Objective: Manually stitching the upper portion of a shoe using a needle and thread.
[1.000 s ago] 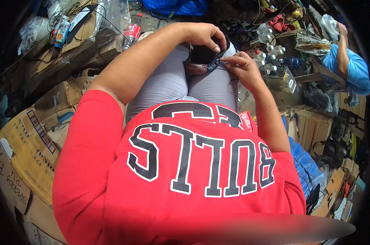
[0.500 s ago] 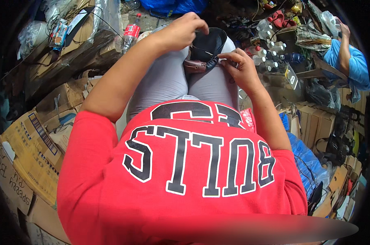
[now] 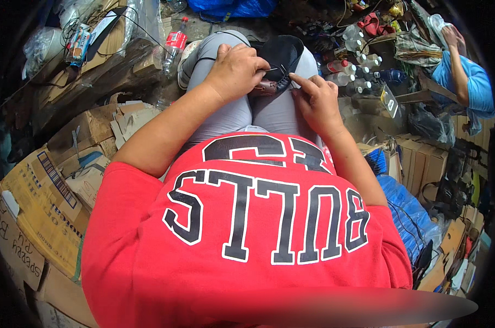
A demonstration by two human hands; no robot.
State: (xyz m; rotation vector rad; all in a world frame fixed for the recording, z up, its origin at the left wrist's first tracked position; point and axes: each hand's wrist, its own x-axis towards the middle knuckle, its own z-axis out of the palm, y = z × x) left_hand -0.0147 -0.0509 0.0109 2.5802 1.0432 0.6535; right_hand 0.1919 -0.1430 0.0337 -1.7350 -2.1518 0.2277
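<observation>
On my grey-trousered lap lies a black shoe [image 3: 279,52] with a brown leather part [image 3: 265,88] at its near end. A row of dark stitches or lacing runs along the near right edge. My left hand [image 3: 237,70] is closed over the shoe's left side, its fingertips pinching a thin pale needle [image 3: 272,69]. Another short, thin light piece [image 3: 283,69] stands out from the stitched edge; its kind is too small to tell. With thumb and forefinger, my right hand [image 3: 317,101] grips the shoe's right edge at the stitching.
A red-capped bottle [image 3: 175,46] stands left of my knees. Several bottles [image 3: 362,71] cluster at the right, near a person in a blue shirt [image 3: 473,82]. Flattened cardboard [image 3: 45,208] is piled at left; cardboard boxes [image 3: 422,164] and blue plastic [image 3: 403,213] lie at right.
My left hand has come down and nearer over the shoe's left side, where the needle now shows at its fingertips. The right forefinger has stretched further onto the shoe's edge.
</observation>
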